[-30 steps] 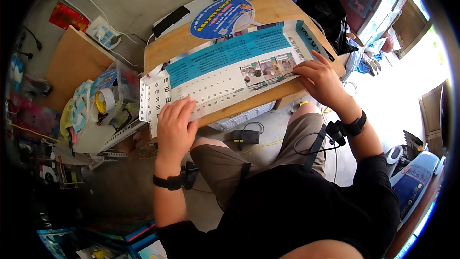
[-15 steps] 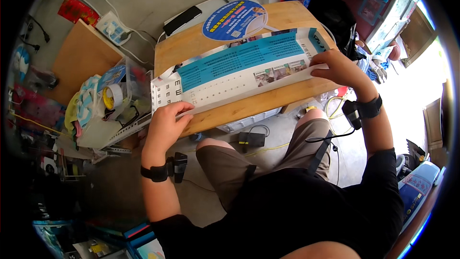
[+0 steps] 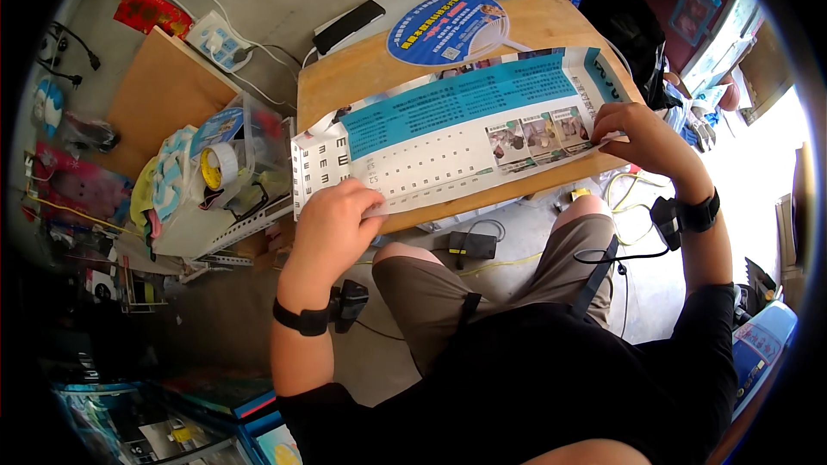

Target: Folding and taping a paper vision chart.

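A long flat cardboard sheet (image 3: 448, 129), blue along the far half and white along the near half with small pictures, lies across a wooden table (image 3: 362, 77). My left hand (image 3: 338, 226) pinches its near left edge, fingers curled over the rim. My right hand (image 3: 644, 133) grips the near right edge of the same sheet. Both wrists wear black bands with small devices.
A round blue hand fan (image 3: 446, 27) and a black phone (image 3: 349, 26) lie at the table's far side. Left of the table stands a clear bin with a tape roll (image 3: 220, 165), cloths and a power strip (image 3: 217, 41). A black adapter (image 3: 474, 245) lies on the floor.
The sheet has slid toward me and my hands moved from flat on top of it to gripping its near edge at both ends.
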Tool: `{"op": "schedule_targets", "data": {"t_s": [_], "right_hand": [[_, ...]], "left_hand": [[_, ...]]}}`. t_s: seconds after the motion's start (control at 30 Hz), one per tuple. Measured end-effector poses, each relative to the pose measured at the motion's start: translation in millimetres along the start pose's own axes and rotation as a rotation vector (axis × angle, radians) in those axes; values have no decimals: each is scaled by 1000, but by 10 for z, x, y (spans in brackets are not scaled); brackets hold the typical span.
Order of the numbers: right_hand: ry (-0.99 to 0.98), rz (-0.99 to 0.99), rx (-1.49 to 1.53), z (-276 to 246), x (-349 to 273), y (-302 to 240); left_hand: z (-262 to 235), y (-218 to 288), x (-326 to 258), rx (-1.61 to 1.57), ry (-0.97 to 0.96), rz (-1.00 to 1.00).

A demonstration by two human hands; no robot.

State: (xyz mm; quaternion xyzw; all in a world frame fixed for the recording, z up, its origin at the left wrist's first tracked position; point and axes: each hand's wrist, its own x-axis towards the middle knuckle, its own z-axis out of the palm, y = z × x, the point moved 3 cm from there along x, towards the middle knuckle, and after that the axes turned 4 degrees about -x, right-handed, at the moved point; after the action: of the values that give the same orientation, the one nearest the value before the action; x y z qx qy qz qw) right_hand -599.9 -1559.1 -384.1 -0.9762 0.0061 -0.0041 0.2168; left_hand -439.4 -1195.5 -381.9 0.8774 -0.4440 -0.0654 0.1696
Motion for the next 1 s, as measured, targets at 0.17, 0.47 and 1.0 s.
{"op": "schedule_targets", "data": {"t_s": [0.17, 0.47, 1.0], "right_hand": [[55, -93, -107, 47, 69, -238], [-126, -169, -126, 134, 282, -462], [-412, -230, -218, 177, 684, -346]], "left_hand": [[113, 134, 107, -40, 90, 160], [154, 236, 420, 26, -102, 154], [71, 138, 786, -95, -352, 184]]}}
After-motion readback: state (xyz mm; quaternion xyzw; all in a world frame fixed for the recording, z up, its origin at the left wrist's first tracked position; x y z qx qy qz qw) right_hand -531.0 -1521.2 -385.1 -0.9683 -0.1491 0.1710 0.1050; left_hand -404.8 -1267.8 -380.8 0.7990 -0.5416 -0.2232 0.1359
